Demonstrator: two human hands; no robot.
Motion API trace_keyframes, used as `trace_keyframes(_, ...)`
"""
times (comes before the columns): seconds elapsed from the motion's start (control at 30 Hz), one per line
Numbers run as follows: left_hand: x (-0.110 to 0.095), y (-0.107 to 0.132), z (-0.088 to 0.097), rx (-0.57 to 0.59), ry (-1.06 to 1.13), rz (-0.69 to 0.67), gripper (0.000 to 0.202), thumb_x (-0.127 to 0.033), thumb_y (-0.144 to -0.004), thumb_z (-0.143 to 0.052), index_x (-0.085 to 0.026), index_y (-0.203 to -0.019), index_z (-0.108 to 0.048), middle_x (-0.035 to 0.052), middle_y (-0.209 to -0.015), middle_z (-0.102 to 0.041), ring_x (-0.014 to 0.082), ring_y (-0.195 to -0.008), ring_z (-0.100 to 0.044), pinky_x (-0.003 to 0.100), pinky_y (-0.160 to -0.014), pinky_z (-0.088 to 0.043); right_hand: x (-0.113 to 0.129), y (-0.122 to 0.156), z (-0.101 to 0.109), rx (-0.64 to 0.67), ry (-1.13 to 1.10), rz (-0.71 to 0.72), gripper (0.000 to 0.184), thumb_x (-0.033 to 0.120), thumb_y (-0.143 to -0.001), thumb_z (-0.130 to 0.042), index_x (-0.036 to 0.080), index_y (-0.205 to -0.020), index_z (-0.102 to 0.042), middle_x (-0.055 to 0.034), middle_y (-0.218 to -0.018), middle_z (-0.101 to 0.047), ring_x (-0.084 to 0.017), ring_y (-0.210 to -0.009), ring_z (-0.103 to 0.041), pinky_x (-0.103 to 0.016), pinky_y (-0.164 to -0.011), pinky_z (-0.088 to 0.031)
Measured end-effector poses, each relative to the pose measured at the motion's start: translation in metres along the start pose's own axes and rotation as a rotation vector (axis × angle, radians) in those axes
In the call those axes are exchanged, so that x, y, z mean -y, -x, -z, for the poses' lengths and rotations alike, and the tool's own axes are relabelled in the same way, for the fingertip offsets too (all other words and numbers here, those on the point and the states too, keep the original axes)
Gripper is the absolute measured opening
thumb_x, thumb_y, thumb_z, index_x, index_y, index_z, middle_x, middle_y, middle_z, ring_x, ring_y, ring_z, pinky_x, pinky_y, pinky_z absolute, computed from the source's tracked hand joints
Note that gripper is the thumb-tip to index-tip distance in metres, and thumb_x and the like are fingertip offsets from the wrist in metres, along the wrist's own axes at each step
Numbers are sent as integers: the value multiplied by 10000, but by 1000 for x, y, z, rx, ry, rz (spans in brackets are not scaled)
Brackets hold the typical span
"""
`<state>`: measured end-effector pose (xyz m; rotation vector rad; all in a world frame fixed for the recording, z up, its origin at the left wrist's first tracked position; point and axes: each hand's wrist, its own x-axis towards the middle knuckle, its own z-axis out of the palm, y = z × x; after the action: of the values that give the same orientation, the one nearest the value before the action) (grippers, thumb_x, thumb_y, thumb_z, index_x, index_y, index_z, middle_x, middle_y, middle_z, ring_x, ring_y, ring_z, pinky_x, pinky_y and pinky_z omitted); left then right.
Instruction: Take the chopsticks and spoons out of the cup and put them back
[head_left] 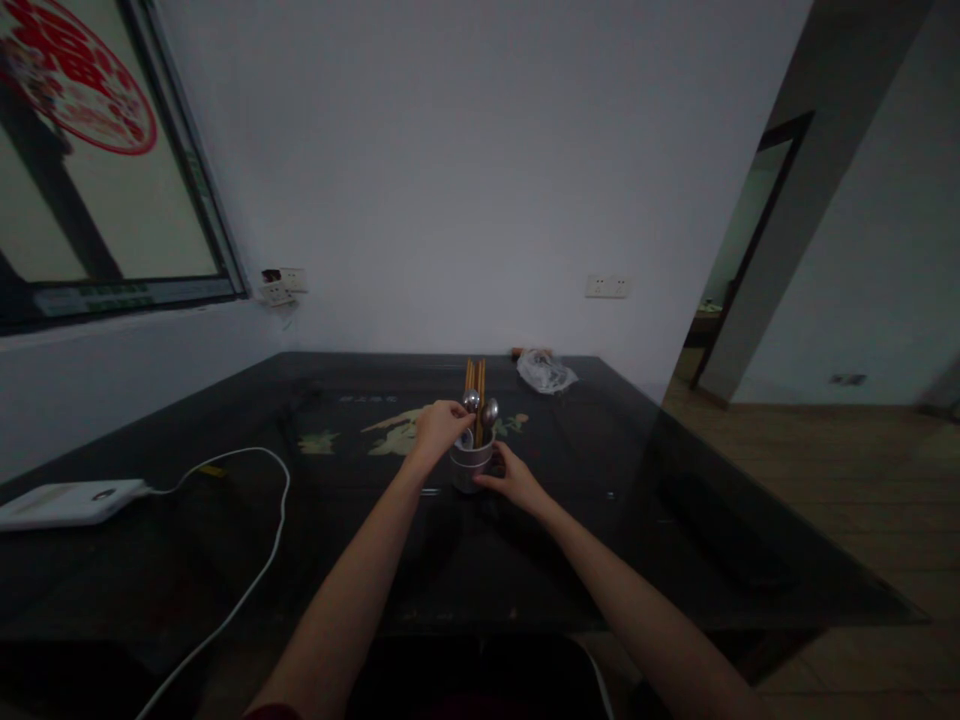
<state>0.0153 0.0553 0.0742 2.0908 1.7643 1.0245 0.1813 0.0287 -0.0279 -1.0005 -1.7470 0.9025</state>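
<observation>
A small round utensil holder [470, 466] stands in the middle of the dark glass table [675, 500]. Wooden chopsticks [475, 378] and two metal spoons [489, 411] stick up out of it. My left hand [437, 427] is at the holder's top rim, its fingers pinched on the handle end of one spoon [470, 400]. My right hand [511, 478] wraps the holder's right side low down and steadies it on the table.
A white flat device [67, 502] lies at the table's left edge with a white cable [259, 560] looping toward me. A crumpled clear plastic bag [547, 371] sits at the far edge. Wall sockets, a window at left and a doorway at right surround the table.
</observation>
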Motion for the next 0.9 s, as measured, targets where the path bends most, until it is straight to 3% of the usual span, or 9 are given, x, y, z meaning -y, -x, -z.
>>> trace_keyframes(0.43, -2, 0, 5, -52, 94, -35, 250, -381, -766, -602, -157, -757, -712, 38, -703, -686, 154, -663, -603, 227, -566, -363, -4, -1, 1, 4, 23, 9, 611, 353, -646, -765, 186, -1166, -489, -98, -1115, -613, -230, -985, -606, -399, -879, -473)
trace_keyframes(0.9, -1, 1, 3, 6, 44, -48, 199, -331, -748, -621, -150, -703, -690, 39, -704, -678, 149, -655, -597, 221, -549, -340, -6, -1, 0, -4, 31, -5, 604, 345, -636, -773, 199, -1152, -494, -68, -1068, -631, -223, -975, -609, -396, -874, -477)
